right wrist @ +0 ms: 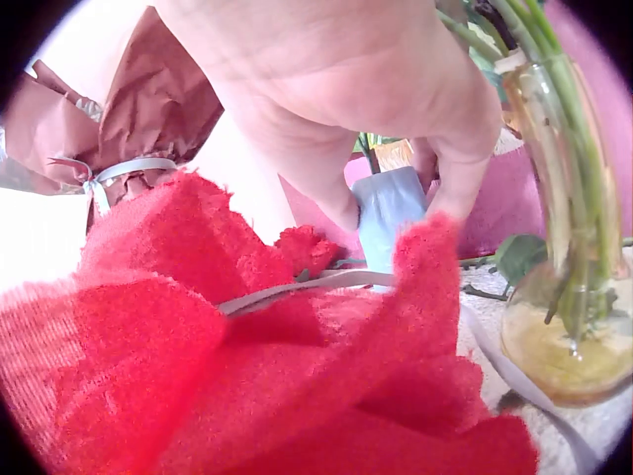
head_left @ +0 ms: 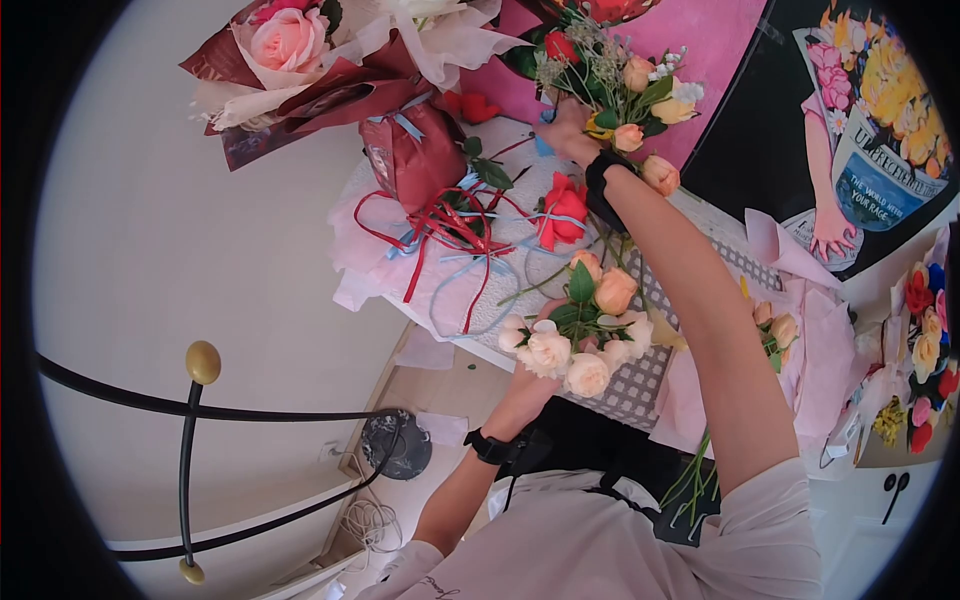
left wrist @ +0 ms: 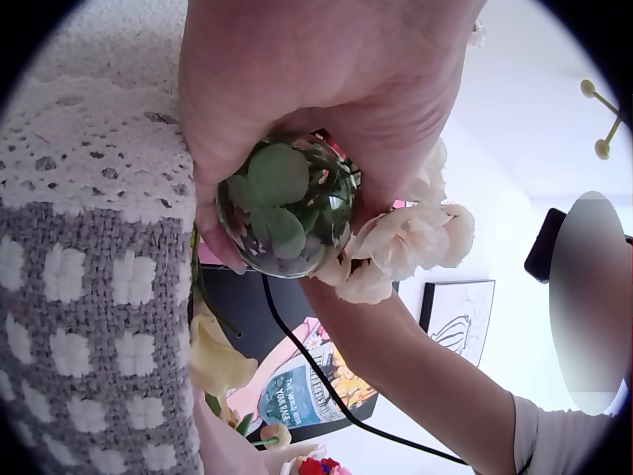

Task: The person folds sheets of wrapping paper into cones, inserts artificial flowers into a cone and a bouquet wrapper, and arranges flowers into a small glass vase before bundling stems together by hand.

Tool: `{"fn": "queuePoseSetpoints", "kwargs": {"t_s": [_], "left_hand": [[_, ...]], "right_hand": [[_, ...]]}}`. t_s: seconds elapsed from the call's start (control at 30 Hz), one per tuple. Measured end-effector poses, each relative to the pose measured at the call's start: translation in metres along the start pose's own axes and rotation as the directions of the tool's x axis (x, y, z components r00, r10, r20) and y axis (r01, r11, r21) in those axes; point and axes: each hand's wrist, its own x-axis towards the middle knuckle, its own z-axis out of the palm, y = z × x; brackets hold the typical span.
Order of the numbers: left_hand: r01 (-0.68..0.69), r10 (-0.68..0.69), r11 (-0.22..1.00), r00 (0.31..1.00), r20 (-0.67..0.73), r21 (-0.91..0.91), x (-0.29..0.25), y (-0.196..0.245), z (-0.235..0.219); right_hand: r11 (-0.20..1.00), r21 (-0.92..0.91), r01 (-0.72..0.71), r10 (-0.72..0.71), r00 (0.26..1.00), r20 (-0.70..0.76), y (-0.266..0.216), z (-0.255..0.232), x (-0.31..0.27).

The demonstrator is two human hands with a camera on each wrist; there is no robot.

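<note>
My left hand (head_left: 532, 395) grips a round clear glass vase (left wrist: 315, 259) at the near edge of the table. Green leaves show through the glass, and cream roses (head_left: 548, 354) and peach roses (head_left: 615, 291) spread over the hand. Farther forward, my right hand (head_left: 570, 132) pinches a small light blue block-shaped thing (right wrist: 391, 210) between thumb and fingers. A red cloth rose (head_left: 563, 212) lies close to the right wrist and fills the front of the right wrist view. Beside that hand stands another glass vase (right wrist: 556, 341) with green stems in yellowish water.
Red ribbons (head_left: 478, 243) and light blue ribbons lie tangled on the white lace cloth. A wrapped bouquet (head_left: 415, 150) stands at the back left. Pink wrapping paper (head_left: 815, 350) with more flowers lies on the right. A black stand (head_left: 290, 415) with gold knobs is at the left.
</note>
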Motion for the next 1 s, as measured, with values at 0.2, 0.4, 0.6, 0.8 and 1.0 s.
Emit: {"fn": "queuePoseSetpoints", "kwargs": {"t_s": [0.2,0.4,0.6,0.8,1.0], "left_hand": [[-0.006,0.007,0.999,1.000,-0.019,0.041,-0.004,0.010,0.008],[-0.066,0.066,0.997,0.998,0.002,0.031,-0.002,0.007,0.007],[-0.109,0.107,0.992,0.994,0.030,0.061,0.006,-0.018,-0.015],[0.000,0.003,0.998,0.998,-0.062,0.060,-0.004,0.026,0.026],[-0.043,0.044,0.999,0.998,-0.041,0.025,-0.006,0.018,0.019]], "right_hand": [[0.999,0.020,-0.050,0.050,0.999,0.023,-0.017,-0.015,-0.018],[0.973,0.160,-0.166,0.152,0.984,0.095,-0.030,-0.028,-0.028],[0.922,0.276,-0.271,0.202,0.946,0.254,-0.043,-0.040,-0.036],[0.840,0.528,-0.125,-0.083,0.932,0.353,-0.057,-0.058,-0.065],[0.993,0.101,0.066,-0.109,0.842,0.529,-0.121,-0.125,-0.081]]}}
